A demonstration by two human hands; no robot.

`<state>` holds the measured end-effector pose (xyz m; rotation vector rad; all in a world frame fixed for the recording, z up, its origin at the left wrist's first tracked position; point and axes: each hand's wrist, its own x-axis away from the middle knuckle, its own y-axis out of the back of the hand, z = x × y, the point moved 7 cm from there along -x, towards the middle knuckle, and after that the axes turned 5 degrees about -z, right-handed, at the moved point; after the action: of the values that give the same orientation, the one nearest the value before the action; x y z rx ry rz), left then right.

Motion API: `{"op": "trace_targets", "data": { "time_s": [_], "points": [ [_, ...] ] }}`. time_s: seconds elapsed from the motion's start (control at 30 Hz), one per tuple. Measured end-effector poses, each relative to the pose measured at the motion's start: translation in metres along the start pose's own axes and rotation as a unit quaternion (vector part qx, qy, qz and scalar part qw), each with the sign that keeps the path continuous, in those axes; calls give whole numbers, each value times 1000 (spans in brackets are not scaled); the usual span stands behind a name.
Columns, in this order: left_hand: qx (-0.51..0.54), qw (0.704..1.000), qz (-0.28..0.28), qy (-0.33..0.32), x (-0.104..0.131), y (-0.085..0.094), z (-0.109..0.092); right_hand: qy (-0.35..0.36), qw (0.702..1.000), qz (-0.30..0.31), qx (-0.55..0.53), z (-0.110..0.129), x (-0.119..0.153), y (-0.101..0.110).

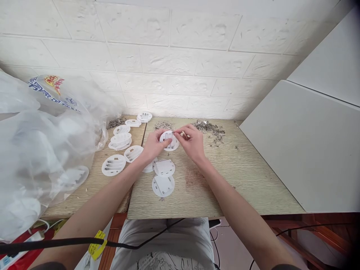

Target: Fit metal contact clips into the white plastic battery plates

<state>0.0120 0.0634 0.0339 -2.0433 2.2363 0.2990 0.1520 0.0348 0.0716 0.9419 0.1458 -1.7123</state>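
My left hand (156, 144) grips a round white plastic disc (174, 144) by its left side, thumb over its face. At the disc's upper edge, my right hand (191, 140) pinches a tiny metal piece between thumb and forefinger. More white discs with slots and small metal clips lie near my hands: one (164, 168) overlaps another (163, 186) below them, and one is partly hidden by my left forearm. Behind my right hand is a heap of small metal pieces (209, 127); a smaller pile (164, 125) lies behind my left hand.
Several discs (113, 165) lie on the wooden table (242, 180) at left, with a dark metal pile (116, 122) behind. A large clear plastic bag (56, 138) fills the left side. A white panel (309, 150) stands at right, a brick wall behind. A black cable (118, 244) crosses in front.
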Motion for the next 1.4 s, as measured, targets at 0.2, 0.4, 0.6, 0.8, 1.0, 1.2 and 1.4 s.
{"op": "trace_targets", "data": {
  "time_s": [0.2, 0.4, 0.6, 0.8, 1.0, 1.2, 1.4],
  "points": [
    [7, 1000, 24, 0, 1, -3, 1, 65, 996, 23, 58, 2, 3, -5],
    [23, 999, 45, -4, 2, -4, -1, 25, 999, 20, 22, 0, 1, -3],
    [16, 999, 43, -9, 5, -5, -8, -41, 998, 26, -34, -7, -1, -3],
    [-4, 1000, 14, -14, 6, -1, -13, -175, 971, 49, -157, -22, 2, -11],
    [12, 1000, 15, 15, 6, -2, -9, -261, 928, 73, -254, -30, 7, -20],
    [3, 999, 1, 34, 5, -1, -5, -318, 905, 92, -268, -31, 12, -26],
    [-11, 999, 2, 34, 6, -1, -3, -330, 902, 99, -261, -32, 16, -28]
  ]
}}
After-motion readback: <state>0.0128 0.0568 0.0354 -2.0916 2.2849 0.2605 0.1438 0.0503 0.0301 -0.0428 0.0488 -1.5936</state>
